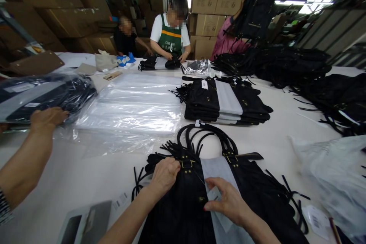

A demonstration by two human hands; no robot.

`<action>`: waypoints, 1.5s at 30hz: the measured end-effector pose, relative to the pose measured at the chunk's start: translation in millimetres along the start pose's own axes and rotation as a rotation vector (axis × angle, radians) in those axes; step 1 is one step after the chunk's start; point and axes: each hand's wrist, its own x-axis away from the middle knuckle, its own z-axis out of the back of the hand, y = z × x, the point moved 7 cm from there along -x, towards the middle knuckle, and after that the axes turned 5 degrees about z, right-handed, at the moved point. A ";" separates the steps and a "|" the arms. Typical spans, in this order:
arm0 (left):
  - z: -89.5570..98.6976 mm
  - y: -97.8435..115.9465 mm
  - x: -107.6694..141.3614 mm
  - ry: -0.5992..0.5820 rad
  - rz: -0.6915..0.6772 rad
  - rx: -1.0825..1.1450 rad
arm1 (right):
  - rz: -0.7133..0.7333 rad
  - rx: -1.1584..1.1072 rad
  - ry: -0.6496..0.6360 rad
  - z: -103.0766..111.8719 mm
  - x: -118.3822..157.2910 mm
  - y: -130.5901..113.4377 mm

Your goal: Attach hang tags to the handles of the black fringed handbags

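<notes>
A black handbag [185, 206] with looped handles, fringed cords and gold buckles lies flat before me, a pale paper band [220, 167] around its middle. My left hand [166, 177] is closed in a pinch beside the left buckle [187, 164]; what its fingertips hold is hidden. From near that buckle a thin string [199, 176] runs to my right hand [227, 200]. The right fingers curl around a whitish, see-through hang tag [214, 194] over the paper band, with thumb and forefinger tips apart.
Stacked black bags [200, 99] lie beyond the handbag, beside clear plastic sleeves [137, 103]. At left, another person's hand [47, 116] rests on a plastic-wrapped bag [37, 99]. Several co-workers are across the table [286, 122]. White plastic [337, 183] and a label [317, 221] lie right.
</notes>
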 end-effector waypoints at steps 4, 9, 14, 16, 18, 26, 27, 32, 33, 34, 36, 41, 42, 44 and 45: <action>0.3 2.1 1.4 -0.015 0.019 0.008 | 0.155 0.049 0.065 -0.8 2.5 -2.0; 0.9 3.5 4.1 -0.024 0.041 0.028 | 0.202 -0.003 0.251 3.0 7.3 15.3; -1.6 4.2 5.4 -0.020 0.051 0.060 | 0.233 0.056 0.421 7.4 12.0 27.3; -2.0 4.3 5.6 -0.015 0.054 0.075 | 0.244 0.105 0.442 6.1 11.9 28.8; -1.3 4.3 5.8 -0.008 0.058 0.095 | 0.262 0.161 0.455 4.5 11.0 27.9; -1.6 7.5 -3.1 0.067 0.078 0.481 | 0.420 0.454 0.497 -0.9 6.9 9.1; -5.4 8.7 -6.3 0.060 0.093 0.576 | 0.441 0.501 0.498 -1.8 6.7 5.2; -26.9 25.8 -16.7 -0.036 0.118 0.725 | 0.525 0.550 0.441 -10.1 1.5 -17.2; -28.3 30.2 -16.6 -0.049 0.099 0.738 | 0.520 0.514 0.414 -12.5 -1.5 -20.0; -28.8 34.3 -15.7 -0.061 0.075 0.748 | 0.504 0.458 0.388 -14.8 -4.9 -21.5; -27.9 40.6 -12.6 -0.086 0.027 0.760 | 0.440 0.291 0.344 -18.5 -12.6 -20.1; -27.1 49.4 -6.8 -0.153 -0.094 0.554 | 0.178 -0.141 0.327 -24.9 -23.2 0.3; -28.3 50.2 -6.6 -0.160 -0.107 0.495 | 0.138 -0.190 0.329 -26.1 -23.2 3.8; -31.2 50.6 -7.0 -0.164 -0.111 0.431 | 0.082 -0.258 0.353 -26.4 -21.8 8.5; -32.7 50.6 -7.3 -0.164 -0.109 0.421 | 0.065 -0.289 0.376 -25.4 -20.9 9.8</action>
